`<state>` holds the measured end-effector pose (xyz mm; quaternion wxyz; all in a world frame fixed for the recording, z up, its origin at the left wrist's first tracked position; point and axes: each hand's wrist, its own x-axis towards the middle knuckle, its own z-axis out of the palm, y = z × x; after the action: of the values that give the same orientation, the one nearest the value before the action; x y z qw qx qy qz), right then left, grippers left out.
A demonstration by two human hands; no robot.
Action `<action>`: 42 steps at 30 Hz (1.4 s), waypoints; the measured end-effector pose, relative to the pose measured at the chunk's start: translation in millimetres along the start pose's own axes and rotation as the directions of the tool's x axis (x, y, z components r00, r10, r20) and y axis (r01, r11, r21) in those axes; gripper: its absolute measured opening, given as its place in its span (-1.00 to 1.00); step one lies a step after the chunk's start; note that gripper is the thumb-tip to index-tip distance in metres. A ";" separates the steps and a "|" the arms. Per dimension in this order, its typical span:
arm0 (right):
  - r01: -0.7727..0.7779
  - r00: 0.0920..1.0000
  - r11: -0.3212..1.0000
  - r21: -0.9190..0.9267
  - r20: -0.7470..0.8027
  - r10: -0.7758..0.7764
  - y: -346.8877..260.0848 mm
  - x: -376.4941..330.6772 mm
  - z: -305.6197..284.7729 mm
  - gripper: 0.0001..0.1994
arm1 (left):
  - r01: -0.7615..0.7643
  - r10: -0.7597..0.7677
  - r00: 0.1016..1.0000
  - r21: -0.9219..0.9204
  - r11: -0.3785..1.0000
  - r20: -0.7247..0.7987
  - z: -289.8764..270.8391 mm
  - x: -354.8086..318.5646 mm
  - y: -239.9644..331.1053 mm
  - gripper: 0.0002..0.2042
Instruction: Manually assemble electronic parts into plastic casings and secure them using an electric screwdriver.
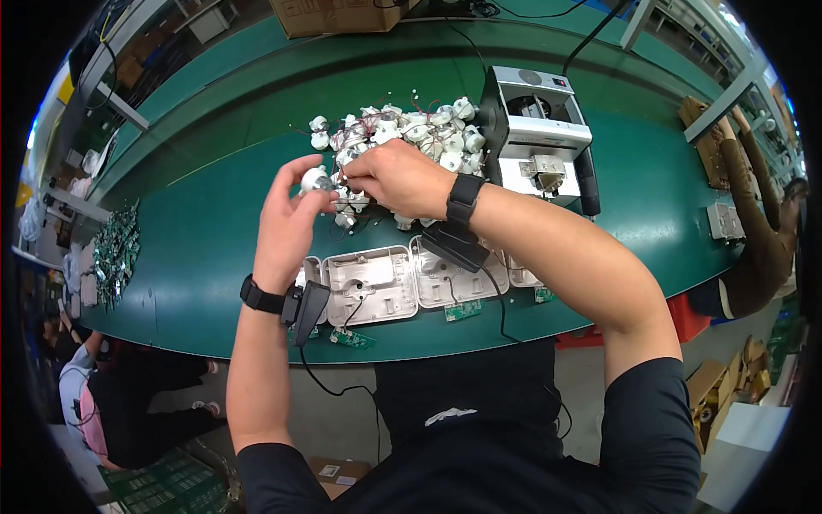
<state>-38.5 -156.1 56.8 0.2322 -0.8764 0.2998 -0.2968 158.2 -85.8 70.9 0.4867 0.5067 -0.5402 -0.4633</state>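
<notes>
My left hand [287, 224] grips a small white motor [310, 178] with a shiny metal part, between thumb and fingers. Close to its right side, my right hand [401, 178] is closed in a pinch; what its fingertips hold, perhaps a thin wire, is too small to make out. Behind and beneath the hands lies a heap of similar white motors [417, 130] with reddish and dark wires. Nearer to me, open white plastic housings [390, 310] stand in a row. Small green circuit boards [353, 339] lie along their front edge, some attached by dark wires.
A black and white bench machine [548, 133] stands right of the heap. Many green board pieces [117, 253] are piled at the left. A cardboard box [336, 15] sits beyond the green table [201, 231]. A co-worker's arm [775, 201] is at far right; another person [94, 403] is at lower left.
</notes>
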 end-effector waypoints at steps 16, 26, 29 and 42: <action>0.092 0.995 0.952 -0.291 0.053 -0.080 -10.6 -16.0 -32.8 -0.76 | 0.085 -0.073 0.996 -0.282 0.956 0.053 -1.6 -16.6 16.2 -0.64; 0.322 0.912 0.944 0.070 -0.292 -0.289 -85.2 -48.4 -49.7 -0.58 | -0.229 0.284 0.955 -0.400 0.887 0.084 28.5 -67.9 49.7 -0.69; 0.208 0.972 0.958 0.198 -0.149 -0.180 -95.9 -72.5 -54.0 -0.59 | -0.348 0.408 0.903 -0.328 0.878 0.132 39.4 -87.0 43.6 -0.68; -0.065 0.998 0.935 0.348 0.019 0.063 -90.4 -202.9 -38.1 -0.73 | -0.142 0.170 0.985 -0.543 0.828 0.002 112.7 -181.4 -32.7 -0.60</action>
<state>-159.3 34.1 59.6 0.3942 -0.8125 0.2701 -0.3340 51.5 94.3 17.3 0.6321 0.2912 -0.4393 -0.5681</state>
